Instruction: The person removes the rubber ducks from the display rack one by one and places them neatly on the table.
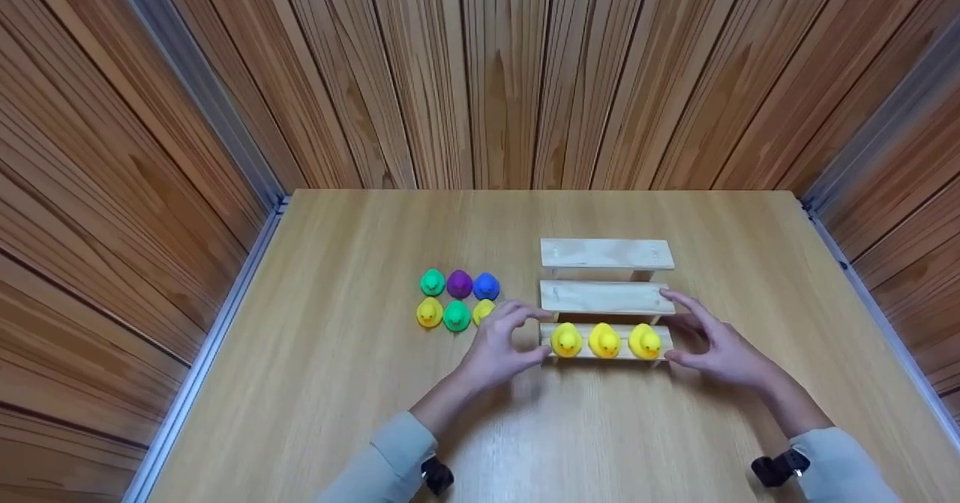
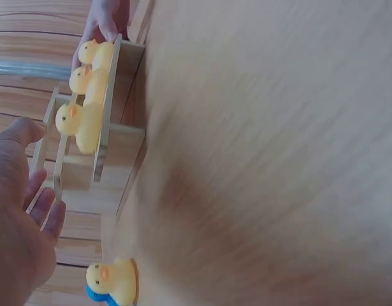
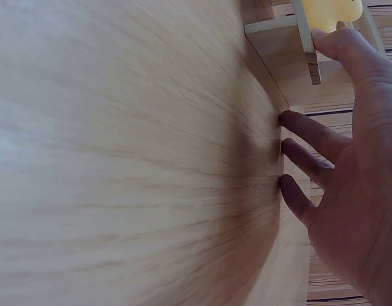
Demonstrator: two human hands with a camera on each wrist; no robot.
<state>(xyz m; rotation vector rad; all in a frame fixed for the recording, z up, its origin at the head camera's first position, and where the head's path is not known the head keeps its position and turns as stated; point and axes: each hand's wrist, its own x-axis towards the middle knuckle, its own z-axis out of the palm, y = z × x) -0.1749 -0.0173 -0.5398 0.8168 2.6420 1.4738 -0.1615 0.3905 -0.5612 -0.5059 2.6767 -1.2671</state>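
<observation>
Three yellow rubber ducks stand in a row on the lowest step of a three-tier wooden stand. Beside the stand's left end is my left hand, its thumb and fingers spread apart and nothing held; the left wrist view shows the fingers relaxed near the steps. At the other end, my right hand has its fingers extended along the side. Its thumb appears to touch the front step close to the end duck. Both upper steps of the stand carry nothing.
Left of the stand, two rows of rubber ducks sit on the table: green, purple and blue behind, yellow, green and yellow in front. Wood-panelled walls surround the table.
</observation>
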